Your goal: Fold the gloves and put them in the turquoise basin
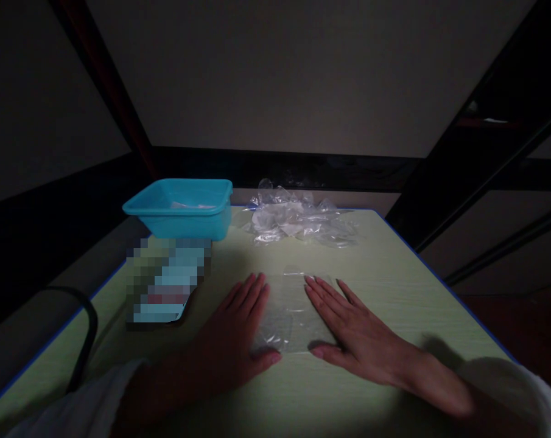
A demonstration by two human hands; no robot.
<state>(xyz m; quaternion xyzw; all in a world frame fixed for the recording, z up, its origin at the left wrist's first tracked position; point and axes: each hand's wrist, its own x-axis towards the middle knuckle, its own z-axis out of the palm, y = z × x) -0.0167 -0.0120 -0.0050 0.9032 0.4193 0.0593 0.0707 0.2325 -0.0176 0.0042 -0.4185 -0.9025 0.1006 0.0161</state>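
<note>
A clear plastic bag [296,316] lies flat on the pale green table, with faint creases and a glossy patch near its lower left. My left hand [238,331] rests palm down over its left edge, fingers stretched forward and thumb out to the side. Over the right edge lies my right hand [348,328], also flat, its fingers reaching forward and thumb pointing inward. Neither hand grips anything. Behind the hands sits a loose heap of crumpled clear plastic bags [302,219] near the table's far edge.
At the back left stands a blue plastic basin [184,222] with something pale inside. In front of it lies a blurred-out phone-like object [175,283]. A dark cable [92,322] curves over the left side of the table [375,249], which has a blue edge.
</note>
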